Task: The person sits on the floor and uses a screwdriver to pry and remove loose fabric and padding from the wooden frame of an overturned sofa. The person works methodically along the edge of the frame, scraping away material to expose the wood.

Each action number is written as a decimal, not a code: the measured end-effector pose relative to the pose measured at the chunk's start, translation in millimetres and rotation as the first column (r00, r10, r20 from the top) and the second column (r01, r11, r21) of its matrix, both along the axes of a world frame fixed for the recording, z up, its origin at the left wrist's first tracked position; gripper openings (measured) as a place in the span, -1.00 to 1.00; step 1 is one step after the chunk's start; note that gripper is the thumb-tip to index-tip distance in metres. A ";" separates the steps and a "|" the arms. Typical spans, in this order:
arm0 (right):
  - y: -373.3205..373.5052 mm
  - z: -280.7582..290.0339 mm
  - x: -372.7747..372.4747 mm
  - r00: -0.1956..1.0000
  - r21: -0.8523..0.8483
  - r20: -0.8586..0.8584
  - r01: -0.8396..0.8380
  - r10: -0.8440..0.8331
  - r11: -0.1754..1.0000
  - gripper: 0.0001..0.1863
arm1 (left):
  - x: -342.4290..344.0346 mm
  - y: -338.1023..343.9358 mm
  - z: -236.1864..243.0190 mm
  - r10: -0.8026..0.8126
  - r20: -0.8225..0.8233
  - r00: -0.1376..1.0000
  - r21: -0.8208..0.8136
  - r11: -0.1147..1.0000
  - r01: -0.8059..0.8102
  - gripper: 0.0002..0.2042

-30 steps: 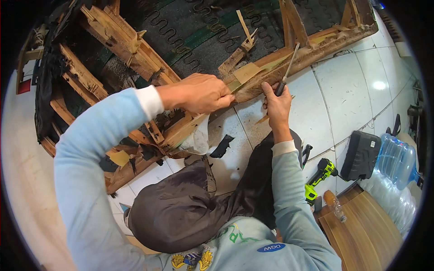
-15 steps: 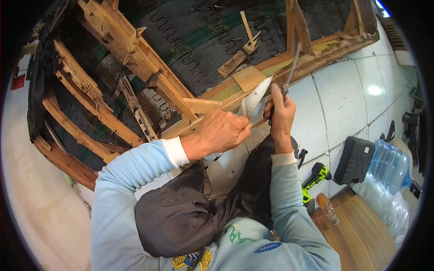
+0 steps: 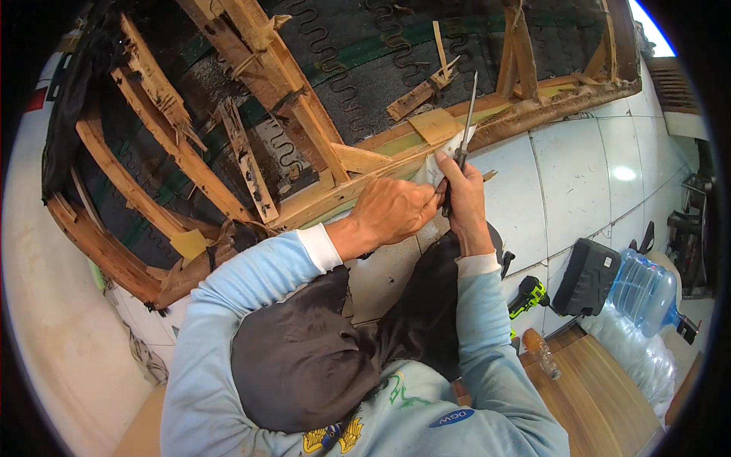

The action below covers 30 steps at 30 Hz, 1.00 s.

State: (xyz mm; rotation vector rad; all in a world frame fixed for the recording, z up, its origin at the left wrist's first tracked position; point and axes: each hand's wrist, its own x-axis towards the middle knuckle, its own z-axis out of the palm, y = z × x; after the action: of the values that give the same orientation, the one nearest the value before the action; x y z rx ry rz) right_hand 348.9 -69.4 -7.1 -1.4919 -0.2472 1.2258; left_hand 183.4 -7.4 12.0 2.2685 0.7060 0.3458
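Screwdriver-like hand tool (image 3: pixel 466 114), one item: a slim metal shaft rising above the right hand (image 3: pixel 463 199), whose fingers (image 3: pixel 449 169) are closed round the dark handle, the grip hidden inside the fist. Judged stiff and light, unlikely to bend under prying; the bare shaft looks smooth and would slip, so the handle is the place to hold it, as done here. Pale fabric scrap (image 3: pixel 434 169), one item: pinched at the left hand's (image 3: pixel 392 213) fingers (image 3: pixel 426 199), which are curled narrow against it and touch the right hand; the scrap lies just beside the tool's lower shaft, against the frame's edge. Judged soft, thin, light and liable to tear; best taken near the fastened edge, not at its loose corner. Wooden sofa frame (image 3: pixel 304 122), one item: upturned, just beyond both sets of fingers, its lower rail (image 3: pixel 335 190) directly under them; rough, splintered, rigid and, by its bulk, heavy. Zigzag springs (image 3: pixel 343 46) over dark webbing fill the frame above. Farther out, to the right of the fingers and well apart: white tiled floor (image 3: pixel 571 175), green-and-black power drill (image 3: pixel 527 295), dark case (image 3: pixel 586 276), clear blue water jug (image 3: pixel 643 293), small bottle (image 3: pixel 542 352).
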 end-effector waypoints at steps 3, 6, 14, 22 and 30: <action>4.4 3.8 -1.4 0.998 -0.003 0.055 -0.029 0.029 1.000 -0.70 | -4.6 1.8 -2.8 0.006 0.143 0.990 0.004 1.000 -0.007 -0.68; 4.7 7.1 -0.3 0.998 -0.016 0.048 -0.045 0.046 0.999 -0.71 | -9.2 16.7 -0.1 -0.108 0.087 0.990 0.050 0.993 0.104 -0.68; 2.8 0.8 2.3 0.997 -0.065 0.005 -0.080 0.080 0.995 -0.68 | 21.7 51.9 -21.3 0.387 0.065 0.920 0.561 0.748 -0.355 -0.70; 3.3 3.8 2.0 0.990 -0.022 0.090 -0.105 0.106 0.994 -0.68 | 23.5 49.8 -30.8 0.383 -0.040 0.923 0.542 0.784 -0.302 -0.69; -52.2 17.1 13.4 0.972 -0.070 0.220 -0.069 0.083 0.995 -0.61 | 18.1 57.5 -26.0 0.413 -0.034 0.910 0.542 0.773 -0.331 -0.69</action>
State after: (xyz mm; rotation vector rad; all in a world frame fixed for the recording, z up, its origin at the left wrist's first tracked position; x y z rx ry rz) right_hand 362.3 -121.6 9.9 -1.6891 -0.4229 1.1348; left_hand 201.5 50.0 -14.1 2.6802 1.2847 0.6266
